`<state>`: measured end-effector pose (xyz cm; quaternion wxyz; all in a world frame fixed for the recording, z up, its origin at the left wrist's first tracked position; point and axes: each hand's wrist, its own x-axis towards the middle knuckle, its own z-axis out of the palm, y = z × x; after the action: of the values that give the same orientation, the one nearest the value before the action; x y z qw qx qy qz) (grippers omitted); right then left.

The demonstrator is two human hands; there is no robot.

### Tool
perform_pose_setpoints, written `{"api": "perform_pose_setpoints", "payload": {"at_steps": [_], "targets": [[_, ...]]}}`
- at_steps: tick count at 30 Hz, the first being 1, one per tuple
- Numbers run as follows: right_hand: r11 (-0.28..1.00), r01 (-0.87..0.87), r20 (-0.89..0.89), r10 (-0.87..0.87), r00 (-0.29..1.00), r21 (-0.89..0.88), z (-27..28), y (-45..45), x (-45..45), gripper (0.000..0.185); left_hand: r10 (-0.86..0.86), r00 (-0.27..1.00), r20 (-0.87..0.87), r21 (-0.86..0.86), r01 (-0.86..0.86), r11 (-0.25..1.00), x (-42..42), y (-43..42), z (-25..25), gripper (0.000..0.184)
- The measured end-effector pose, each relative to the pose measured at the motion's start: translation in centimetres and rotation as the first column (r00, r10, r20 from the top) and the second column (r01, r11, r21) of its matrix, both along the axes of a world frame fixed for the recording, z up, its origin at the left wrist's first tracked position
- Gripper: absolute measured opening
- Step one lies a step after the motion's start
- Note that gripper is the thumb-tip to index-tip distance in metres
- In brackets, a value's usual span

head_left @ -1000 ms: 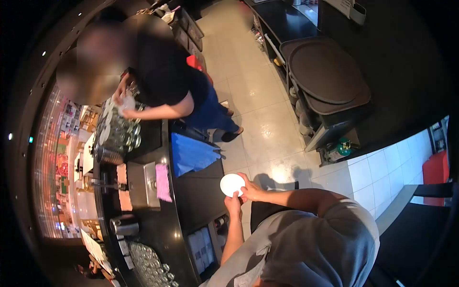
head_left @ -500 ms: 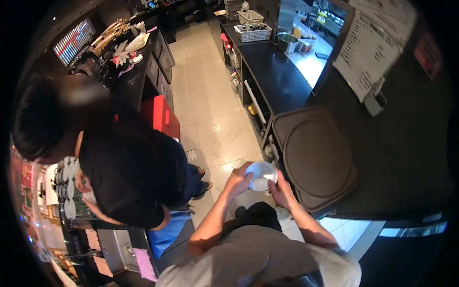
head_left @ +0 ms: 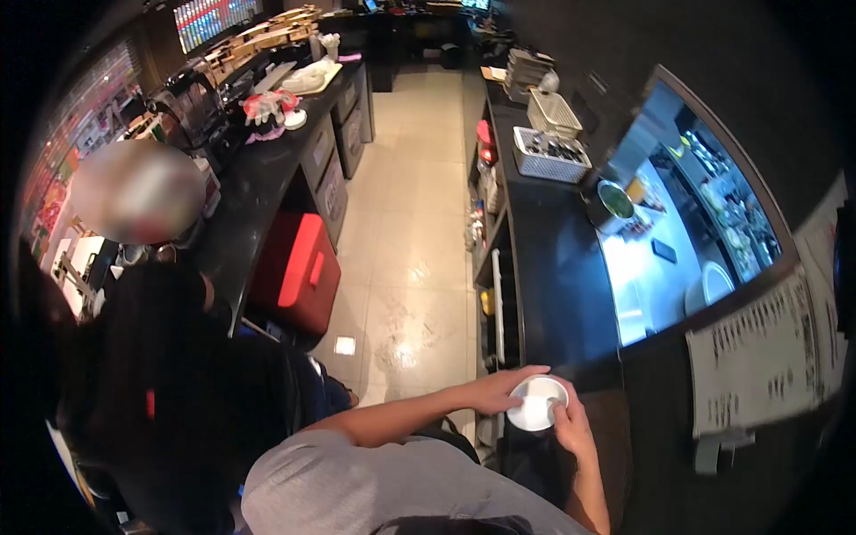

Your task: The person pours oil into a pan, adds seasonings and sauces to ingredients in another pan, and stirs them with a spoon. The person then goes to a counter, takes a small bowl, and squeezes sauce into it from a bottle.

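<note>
A small round white bowl [head_left: 535,412] is held between my two hands, its open side facing up toward me. My left hand [head_left: 501,390] grips its left and far rim, thumb over the edge. On the right side, my right hand [head_left: 573,423] is closed on the rim with the thumb reaching inside. A small pale shape shows in the bowl by that thumb, too unclear to name. Below and beyond the bowl runs the black counter [head_left: 557,294], and a dark brown tray [head_left: 602,446] lies beside my right hand, mostly in shadow.
A person in dark clothes [head_left: 178,374] stands close on my left by the other counter. Under that counter sits a red cooler box [head_left: 299,275]. White baskets [head_left: 551,159] and a metal pot [head_left: 613,205] stand along the right side, near a serving window. A tiled aisle [head_left: 415,223] runs between.
My view has turned, and my hands have carried the bowl to the right, over the counter side. The person on my left has turned their head.
</note>
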<state>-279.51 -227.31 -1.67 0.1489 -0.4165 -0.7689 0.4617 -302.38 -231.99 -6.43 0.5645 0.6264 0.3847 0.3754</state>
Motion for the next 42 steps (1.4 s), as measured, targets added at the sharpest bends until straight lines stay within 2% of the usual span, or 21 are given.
{"api": "perform_pose_setpoints", "payload": {"at_steps": [2, 5, 7, 8, 12, 15, 18, 19, 21, 23, 25, 27, 29, 32, 33, 35, 37, 39, 40, 41, 42], "targets": [[0.981, -0.092, -0.049, 0.085, 0.995, -0.171, -2.7, 5.1, -4.4, 0.049, 0.004, 0.991, 0.134, -0.058, 0.004, 0.998, -4.5, 1.2, -0.7, 0.103], [0.884, -0.207, -0.181, 0.143, 0.973, -0.419, -7.3, 11.4, -11.7, 0.049, 0.207, 0.978, -0.031, 0.154, -0.199, 0.968, -11.7, 3.2, -1.4, 0.125], [0.751, -0.297, -0.254, 0.176, 0.951, -0.590, -10.6, 15.2, -17.4, 0.053, 0.345, 0.936, -0.063, 0.139, -0.334, 0.932, -15.9, 5.8, -3.7, 0.129], [0.607, -0.276, -0.189, 0.204, 0.961, -0.746, -9.2, 16.8, -21.6, 0.056, 0.423, 0.906, 0.008, 0.081, -0.423, 0.903, -18.0, 6.7, -4.2, 0.128], [0.594, -0.170, -0.135, 0.103, 0.985, -0.786, -14.1, 23.4, -35.4, 0.055, 0.586, 0.805, -0.093, -0.004, -0.589, 0.808, -28.5, 12.7, -7.2, 0.123], [0.580, -0.097, -0.078, 0.058, 0.995, -0.808, -12.5, 28.1, -45.7, 0.057, 0.615, 0.778, -0.130, 0.023, -0.617, 0.786, -38.1, 18.2, -6.5, 0.122], [0.607, -0.183, -0.177, 0.070, 0.982, -0.773, -14.8, 34.3, -53.5, 0.044, 0.624, 0.759, -0.184, 0.112, -0.615, 0.781, -47.1, 24.4, -6.6, 0.116], [0.498, -0.332, -0.280, 0.177, 0.943, -0.801, -13.0, 36.6, -55.8, 0.045, 0.600, 0.772, -0.209, 0.087, -0.596, 0.798, -50.0, 26.4, -6.2, 0.114], [0.393, -0.371, -0.397, 0.018, 0.918, -0.841, -13.8, 40.7, -59.5, 0.054, 0.615, 0.773, -0.152, 0.138, -0.600, 0.788, -55.1, 30.7, -5.3, 0.113], [0.452, -0.412, -0.484, -0.052, 0.873, -0.791, -11.9, 44.1, -63.8, 0.063, 0.626, 0.780, -0.001, 0.143, -0.619, 0.772, -59.3, 35.3, -5.8, 0.115], [0.503, -0.306, -0.452, -0.198, 0.870, -0.808, -12.5, 48.1, -67.4, 0.063, 0.707, 0.705, -0.048, 0.209, -0.686, 0.697, -62.7, 39.1, -6.0, 0.116], [0.548, -0.251, -0.378, -0.130, 0.917, -0.798, -14.5, 53.7, -70.9, 0.067, 0.718, 0.693, 0.062, 0.130, -0.719, 0.683, -66.6, 42.2, -7.0, 0.116], [0.548, -0.181, -0.324, -0.177, 0.929, -0.817, -16.7, 59.6, -75.9, 0.065, 0.798, 0.602, 0.012, 0.098, -0.795, 0.599, -70.4, 45.5, -10.2, 0.114], [0.526, -0.152, -0.252, -0.123, 0.960, -0.837, -19.5, 68.8, -84.5, 0.061, 0.885, 0.420, 0.201, -0.076, -0.894, 0.441, -76.2, 49.1, -13.2, 0.115], [0.550, -0.177, -0.246, -0.053, 0.968, -0.816, -19.9, 71.9, -88.4, 0.059, 0.934, 0.353, 0.059, -0.110, -0.927, 0.358, -78.3, 50.1, -13.3, 0.116], [0.600, -0.247, -0.230, 0.107, 0.967, -0.761, -20.5, 77.0, -96.9, 0.055, 0.946, 0.304, -0.114, 0.107, -0.943, 0.316, -83.5, 50.8, -11.1, 0.112], [0.645, -0.304, -0.146, 0.287, 0.947, -0.702, -20.6, 80.4, -106.7, 0.051, 0.975, 0.176, -0.136, 0.118, -0.974, 0.193, -88.2, 51.3, -9.2, 0.111], [0.666, -0.397, -0.047, 0.478, 0.877, -0.632, -25.3, 84.4, -117.0, 0.048, 0.992, 0.019, -0.122, 0.066, -0.997, 0.027, -92.4, 52.5, -7.9, 0.111], [0.670, -0.567, -0.014, 0.640, 0.768, -0.479, -28.8, 86.6, -121.3, 0.045, 0.980, -0.088, -0.177, 0.328, -0.944, -0.025, -94.8, 52.7, -9.5, 0.110], [0.684, -0.696, 0.172, 0.729, 0.663, -0.220, -31.7, 88.1, -125.1, 0.046, 0.944, -0.235, -0.231, 0.347, -0.927, -0.146, -96.1, 52.9, -9.1, 0.113], [0.615, -0.787, 0.390, 0.715, 0.580, 0.044, -34.4, 89.5, -128.9, 0.047, 0.937, -0.287, -0.198, 0.224, -0.944, -0.242, -97.7, 53.6, -7.8, 0.113]]}}
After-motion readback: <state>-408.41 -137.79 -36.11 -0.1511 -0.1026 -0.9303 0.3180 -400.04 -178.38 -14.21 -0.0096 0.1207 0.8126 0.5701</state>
